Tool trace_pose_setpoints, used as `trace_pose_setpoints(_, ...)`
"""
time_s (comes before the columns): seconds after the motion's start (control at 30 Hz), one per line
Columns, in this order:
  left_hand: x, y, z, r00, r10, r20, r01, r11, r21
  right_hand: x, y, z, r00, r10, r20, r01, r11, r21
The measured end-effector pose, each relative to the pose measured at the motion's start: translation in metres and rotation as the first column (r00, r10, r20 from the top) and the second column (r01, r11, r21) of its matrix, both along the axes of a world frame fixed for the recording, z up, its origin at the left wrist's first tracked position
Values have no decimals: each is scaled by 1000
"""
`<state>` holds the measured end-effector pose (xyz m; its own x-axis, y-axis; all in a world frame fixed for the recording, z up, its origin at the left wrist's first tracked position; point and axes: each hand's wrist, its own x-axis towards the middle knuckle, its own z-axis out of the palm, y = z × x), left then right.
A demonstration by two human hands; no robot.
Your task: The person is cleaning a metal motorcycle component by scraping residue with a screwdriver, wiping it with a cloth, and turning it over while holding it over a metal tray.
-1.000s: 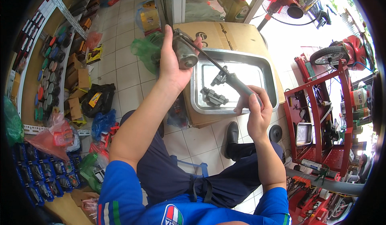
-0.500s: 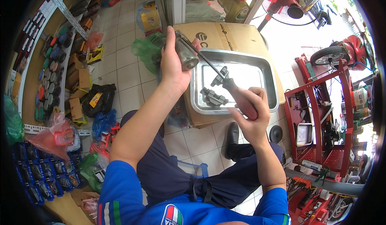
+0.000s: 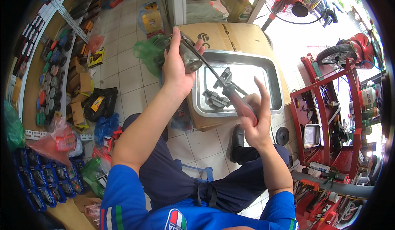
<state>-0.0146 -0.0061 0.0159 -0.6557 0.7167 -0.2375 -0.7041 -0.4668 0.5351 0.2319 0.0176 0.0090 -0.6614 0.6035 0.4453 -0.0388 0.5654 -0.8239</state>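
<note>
My left hand (image 3: pixel 177 65) is raised over the left edge of the tray, closed around a grey cylindrical metal part (image 3: pixel 190 60) that looks like a small motor. A screwdriver (image 3: pixel 240 104) slants across the tray, its long shaft reaching up to this part; the tip's exact contact is hard to make out. My right hand (image 3: pixel 258 125) holds the red and dark handle with thumb and curled fingers, while the index finger sticks up. Beneath the shaft, in the shallow metal tray (image 3: pixel 275 73), lie two dark metal pieces (image 3: pixel 217 100) and a thin rod (image 3: pixel 240 88).
Under the tray is a cardboard box (image 3: pixel 242 34). A green plastic bag (image 3: pixel 148 53) hangs by its left side. A red tool cart (image 3: pixel 325 123) stands at right, near a fan (image 3: pixel 297 4). Shelves with jars (image 3: pixel 51 71) line the left.
My right hand has moved slightly left, and its index finger has straightened off the screwdriver handle. The thin rod in the tray now shows. My left hand has barely moved.
</note>
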Motion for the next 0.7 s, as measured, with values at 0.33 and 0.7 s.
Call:
trace_pose_setpoints(0.33, -5, -3, 1, 999, -32, -19, 32, 999, 12, -5, -2, -1, 992, -124, -35, 124, 992, 7)
trace_pose_setpoints(0.7, -3, -2, -3, 999, -42, -5, 42, 999, -6, 0, -3, 5, 990, -144, -1, 144, 990, -6)
